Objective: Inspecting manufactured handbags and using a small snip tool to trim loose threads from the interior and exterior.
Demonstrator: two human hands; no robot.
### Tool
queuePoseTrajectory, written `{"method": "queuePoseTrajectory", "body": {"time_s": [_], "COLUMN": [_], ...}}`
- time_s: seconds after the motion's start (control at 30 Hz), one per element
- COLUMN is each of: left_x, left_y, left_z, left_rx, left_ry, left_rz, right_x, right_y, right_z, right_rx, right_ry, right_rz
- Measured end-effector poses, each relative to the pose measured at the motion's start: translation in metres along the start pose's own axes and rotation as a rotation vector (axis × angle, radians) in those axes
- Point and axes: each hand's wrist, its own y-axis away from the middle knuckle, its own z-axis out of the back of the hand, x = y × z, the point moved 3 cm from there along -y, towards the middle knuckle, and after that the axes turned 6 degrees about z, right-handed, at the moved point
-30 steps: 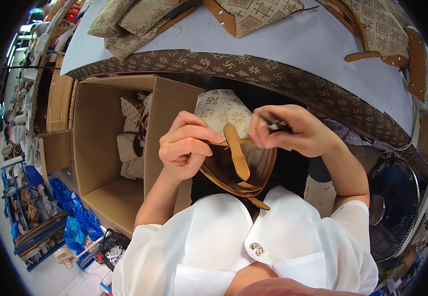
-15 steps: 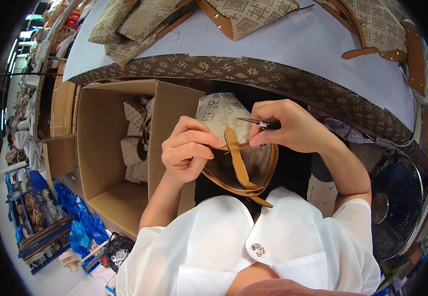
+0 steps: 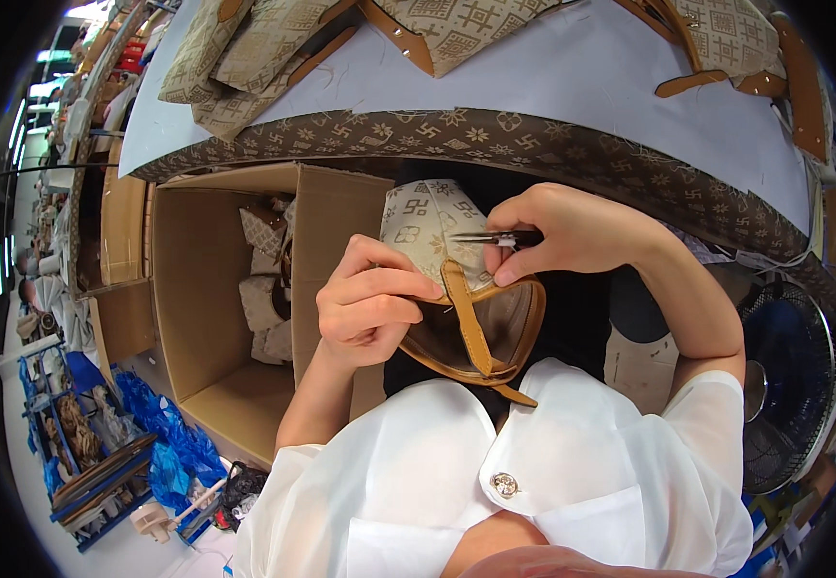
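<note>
A small beige patterned bag (image 3: 416,231) with tan leather trim rests at my lap, its mouth toward me and its brown lining showing. My left hand (image 3: 370,303) is closed on the trimmed rim, beside a stitched tan leather strap (image 3: 469,323) that hangs across the opening. A short loose thread shows by that strap. In my right hand (image 3: 572,231) is a pair of thread snips (image 3: 476,237) with metal blades and a dark handle. The blades point left, just above the strap's upper end and over the fabric. Right fingertips meet the bag's rim.
An upright cardboard box (image 3: 221,385) to my left holds several patterned pieces. Beyond the bag, a white-topped table (image 3: 534,91) carries more patterned bags (image 3: 490,34) with tan straps. A black floor fan (image 3: 789,376) stands at right, blue plastic (image 3: 163,424) lies at far left.
My right hand has risen slightly and the snips' blades have shifted left and straightened over the fabric. My left hand keeps its hold on the rim. The view has turned a little.
</note>
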Motion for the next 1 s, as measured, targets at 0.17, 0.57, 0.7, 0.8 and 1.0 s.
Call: {"method": "queuePoseTrajectory", "body": {"time_s": [0.17, 0.57, 0.7, 0.8, 1.0], "left_x": [0.0, -0.003, -0.009, -0.014, -0.009], "left_y": [-0.001, 0.005, -0.001, -0.003, -0.01], "left_z": [0.001, 0.014, 0.019, 0.024, 0.059], "left_rx": [0.014, -0.325, -0.351, -0.276, 0.202], "left_ry": [-0.042, -0.34, -0.338, -0.45, -0.086], "left_rz": [-0.019, 0.545, 0.66, 0.722, 0.983], "right_x": [0.003, 0.011, -0.001, 0.008, -0.008], "right_y": [0.001, 0.041, 0.033, 0.029, 0.016], "right_z": [-0.003, -0.054, -0.082, -0.083, -0.098], "right_rx": [0.045, -0.511, -0.682, -0.5, -0.558], "right_ry": [0.059, -0.198, 0.0, -0.021, 0.041], "right_rz": [0.012, 0.59, 0.792, 0.769, 0.564]}}
